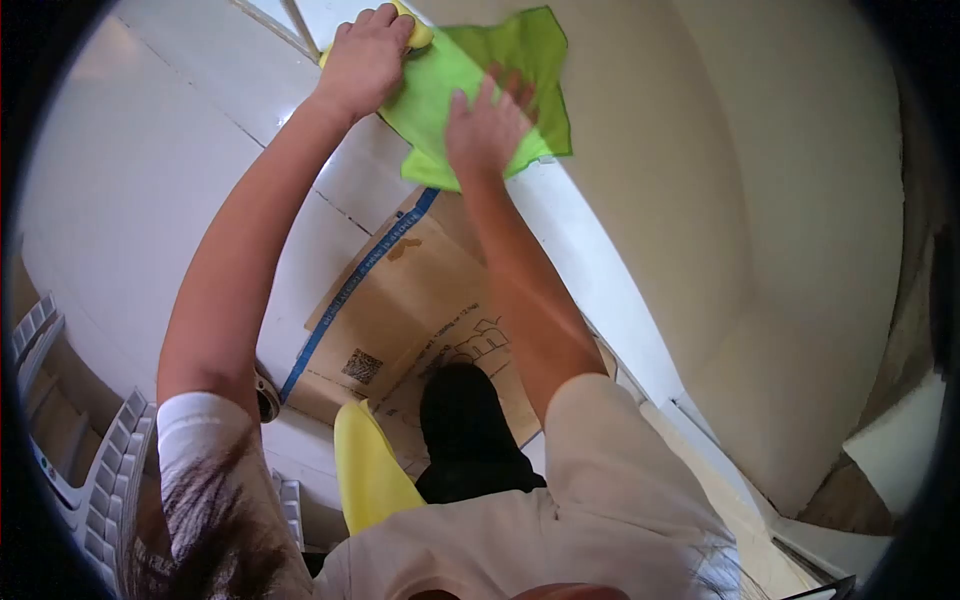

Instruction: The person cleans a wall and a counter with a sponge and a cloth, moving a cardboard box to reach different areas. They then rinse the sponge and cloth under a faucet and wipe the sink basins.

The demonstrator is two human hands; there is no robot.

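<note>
My left hand (372, 58) is closed around a rounded yellow object (421, 36) at the top, whose kind I cannot make out. A bright green cloth (430, 95) drapes over the white ledge (590, 230), and its darker half spreads onto the beige surface (650, 90) to the right. My right hand (488, 125) lies on the cloth with its fingers apart, slightly blurred by motion. The cloth hides the ledge beneath it.
Below my arms, flattened brown cardboard (400, 310) with blue tape covers part of the pale tiled floor (150, 200). A yellow cloth (370, 470) hangs by my dark-clothed leg (465, 430). Grey plastic steps (110, 490) stand at lower left.
</note>
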